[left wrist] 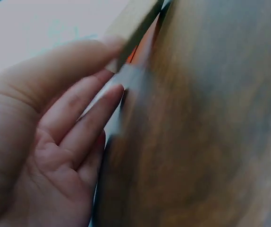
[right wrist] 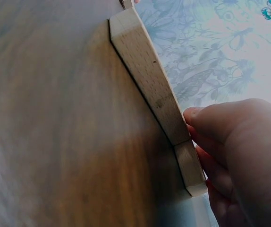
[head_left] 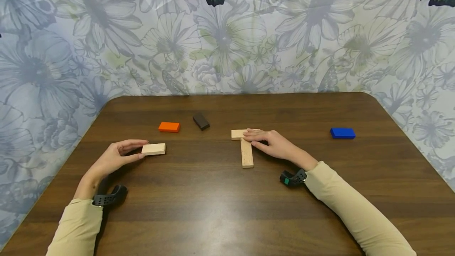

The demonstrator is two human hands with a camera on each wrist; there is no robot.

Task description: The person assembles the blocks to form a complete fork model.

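Observation:
My left hand pinches one end of a pale wooden block between thumb and fingers, on the left side of the table. In the left wrist view this block shows at the top beside the thumb. My right hand rests its fairly straight fingers on a crosswise wooden block, covering its right part. A second wooden block runs from it toward me, making a T shape. In the right wrist view, the thumb touches the edge of the long block, where it meets the crosswise one.
An orange block and a black block lie beyond the left hand's block. Far right is a blue block. The brown table ends at a flower-patterned wall. Both wrists wear black bands.

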